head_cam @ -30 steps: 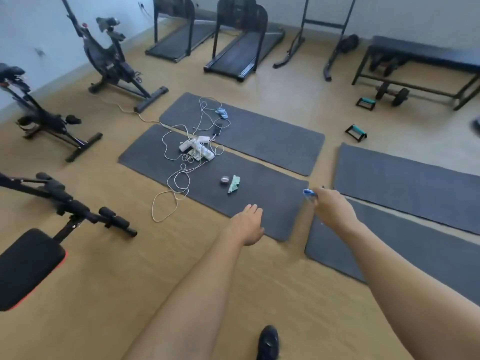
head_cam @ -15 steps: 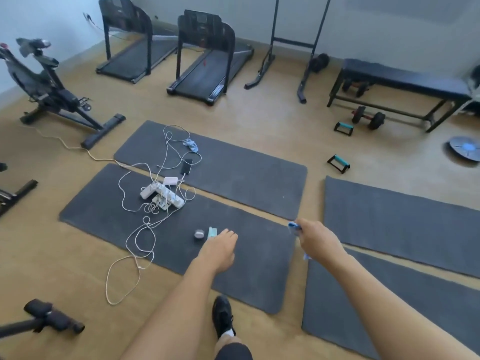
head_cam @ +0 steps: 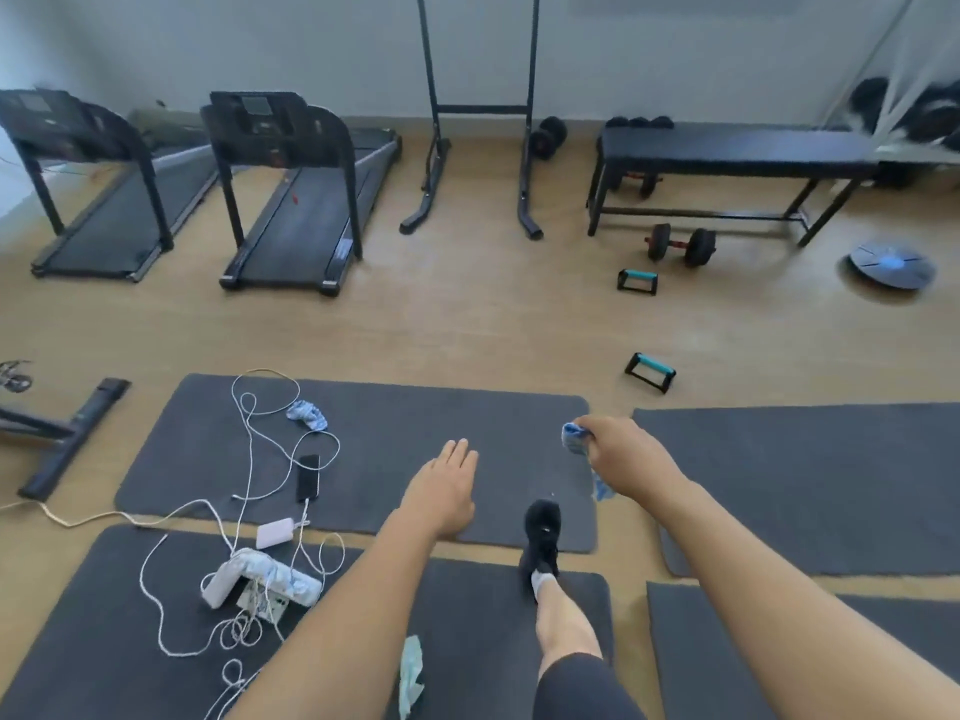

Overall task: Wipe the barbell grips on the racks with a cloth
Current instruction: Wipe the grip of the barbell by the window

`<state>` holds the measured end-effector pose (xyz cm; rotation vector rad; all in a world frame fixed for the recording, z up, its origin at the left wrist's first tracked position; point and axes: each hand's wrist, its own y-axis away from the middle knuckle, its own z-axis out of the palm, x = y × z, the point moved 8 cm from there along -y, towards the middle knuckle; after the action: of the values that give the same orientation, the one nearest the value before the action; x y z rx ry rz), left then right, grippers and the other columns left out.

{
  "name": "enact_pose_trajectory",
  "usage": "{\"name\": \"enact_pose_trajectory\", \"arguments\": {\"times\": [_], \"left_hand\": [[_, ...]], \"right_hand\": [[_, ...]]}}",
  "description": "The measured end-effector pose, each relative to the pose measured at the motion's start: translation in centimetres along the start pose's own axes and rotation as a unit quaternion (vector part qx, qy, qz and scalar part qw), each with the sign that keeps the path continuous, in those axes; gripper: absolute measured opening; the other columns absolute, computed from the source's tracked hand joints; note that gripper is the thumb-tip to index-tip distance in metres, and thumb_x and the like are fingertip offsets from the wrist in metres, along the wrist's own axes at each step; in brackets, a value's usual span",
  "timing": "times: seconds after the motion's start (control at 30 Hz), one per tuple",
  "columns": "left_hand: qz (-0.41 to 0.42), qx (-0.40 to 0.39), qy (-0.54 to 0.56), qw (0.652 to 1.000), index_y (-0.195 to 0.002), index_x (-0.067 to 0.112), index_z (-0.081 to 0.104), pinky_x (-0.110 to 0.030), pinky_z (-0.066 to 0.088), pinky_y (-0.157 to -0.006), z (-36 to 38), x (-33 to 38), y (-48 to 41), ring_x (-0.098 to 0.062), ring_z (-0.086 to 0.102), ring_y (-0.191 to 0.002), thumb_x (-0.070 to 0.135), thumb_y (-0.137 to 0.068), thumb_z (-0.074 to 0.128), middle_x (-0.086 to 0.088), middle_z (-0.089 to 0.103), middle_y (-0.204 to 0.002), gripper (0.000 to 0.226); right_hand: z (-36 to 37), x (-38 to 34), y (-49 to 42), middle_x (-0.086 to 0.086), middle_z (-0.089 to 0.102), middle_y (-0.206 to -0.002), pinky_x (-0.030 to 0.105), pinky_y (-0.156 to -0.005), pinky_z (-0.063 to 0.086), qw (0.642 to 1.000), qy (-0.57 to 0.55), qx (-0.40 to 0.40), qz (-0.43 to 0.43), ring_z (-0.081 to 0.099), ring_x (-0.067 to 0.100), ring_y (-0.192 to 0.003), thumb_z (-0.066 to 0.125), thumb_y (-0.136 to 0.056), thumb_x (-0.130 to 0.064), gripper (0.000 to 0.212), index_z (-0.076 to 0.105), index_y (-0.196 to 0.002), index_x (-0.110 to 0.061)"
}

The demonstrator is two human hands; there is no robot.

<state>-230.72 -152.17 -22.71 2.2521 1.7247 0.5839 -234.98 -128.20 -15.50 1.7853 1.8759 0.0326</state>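
My right hand [head_cam: 626,457] grips a blue cloth [head_cam: 575,440], bunched in the fingers with a tail hanging below the wrist. Held out flat, fingers straight, my left hand [head_cam: 444,491] carries nothing and hovers over a dark floor mat [head_cam: 395,433]. A black rack frame [head_cam: 480,111] stands against the far wall. A dumbbell [head_cam: 680,245] lies on the floor by the black bench [head_cam: 737,148], and more weights [head_cam: 548,135] sit near the wall. No barbell grip is clearly visible.
Two treadmills [head_cam: 301,200] stand at the back left. Cables, a power strip [head_cam: 260,579] and a phone [head_cam: 308,478] lie on the mats at left. Push-up handles [head_cam: 650,371] and a balance disc [head_cam: 891,265] sit on the floor at right. My foot [head_cam: 541,532] steps forward.
I have walked forward and the view has swung right: the exercise bikes slid out at left, the bench and rack came closer. Both hands keep their pose, the right still holding the cloth.
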Motion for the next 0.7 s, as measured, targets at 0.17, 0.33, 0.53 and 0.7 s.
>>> {"name": "enact_pose_trajectory", "arguments": {"times": [0.17,0.33,0.53,0.7], "left_hand": [[-0.04,-0.047,0.022,0.998,-0.166,0.009,0.004,-0.038,0.02,-0.127,-6.8,-6.4,-16.8,-0.025,-0.004,-0.161,0.013,-0.103,0.041,-0.01,-0.009,-0.175,0.074],[-0.045,0.116,0.103,0.987,-0.165,0.01,0.015,-0.035,0.033,-0.12,-22.9,-11.1,-31.6,-0.017,0.004,-0.161,0.008,-0.097,0.048,-0.002,-0.001,-0.175,0.076],[-0.111,0.16,0.135,0.972,-0.166,0.006,0.007,-0.034,0.016,-0.129,-35.4,-20.4,-45.6,-0.022,0.002,-0.161,0.01,-0.095,0.05,-0.009,-0.001,-0.175,0.083],[-0.113,0.147,0.149,0.971,-0.165,0.007,0.007,-0.036,0.024,-0.126,-40.5,-29.8,-60.6,-0.031,0.015,-0.159,0.005,-0.091,0.054,-0.013,-0.01,-0.174,0.088]], "right_hand": [[-5.2,-0.4,-20.2,0.003,0.062,-0.089,0.03,-0.052,0.035,0.998,-0.036,-0.042,-0.001,0.06,0.023,-0.072,0.037,-0.099,-0.015,0.023,0.048,-0.088,-0.032],[-15.4,-7.0,-36.6,0.002,0.066,-0.085,0.035,-0.057,0.046,0.998,-0.047,-0.025,-0.043,0.065,0.025,-0.07,0.041,-0.098,-0.016,0.028,0.058,-0.109,-0.037],[-25.9,-18.1,-54.4,0.006,0.071,-0.101,0.037,-0.067,0.053,0.99,-0.052,0.022,-0.131,0.065,0.026,-0.078,0.041,-0.104,-0.021,0.032,0.056,-0.131,-0.028],[-33.2,-23.6,-71.0,-0.003,0.066,-0.074,0.039,-0.064,0.048,0.979,-0.076,0.074,-0.175,0.061,0.022,-0.07,0.042,-0.105,-0.027,0.015,0.057,-0.106,-0.03]]}}
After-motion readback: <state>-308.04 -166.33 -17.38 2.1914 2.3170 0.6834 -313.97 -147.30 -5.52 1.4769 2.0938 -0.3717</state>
